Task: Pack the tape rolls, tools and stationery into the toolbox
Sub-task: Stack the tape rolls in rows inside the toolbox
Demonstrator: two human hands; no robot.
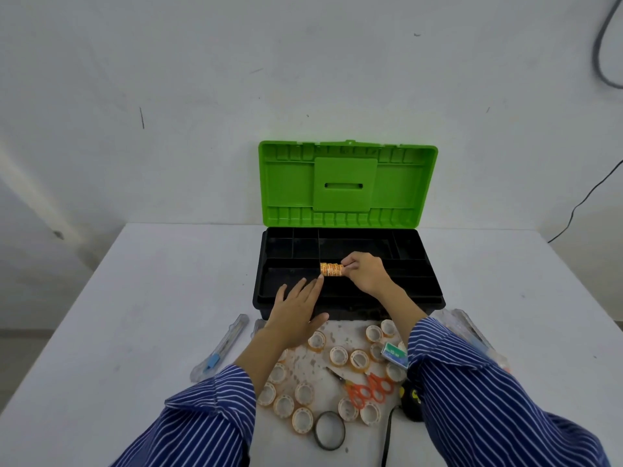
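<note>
Several rolls: a stacked row of tape rolls [331, 269] lay on its side in the toolbox [435, 291] tray.
Grip: right hand [365, 271] pinched one end; left hand [298, 306], fingers straight, touched the other.
Risk: released unevenly, the stack might split and roll apart.
Look: orange-printed, cream cores.

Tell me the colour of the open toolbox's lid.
Bright green plastic lid, standing open above the black toolbox tray; seen in the head view.

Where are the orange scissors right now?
In the head view, the orange scissors lie on the table right of centre, among loose tape rolls and beside the right striped sleeve.
</note>
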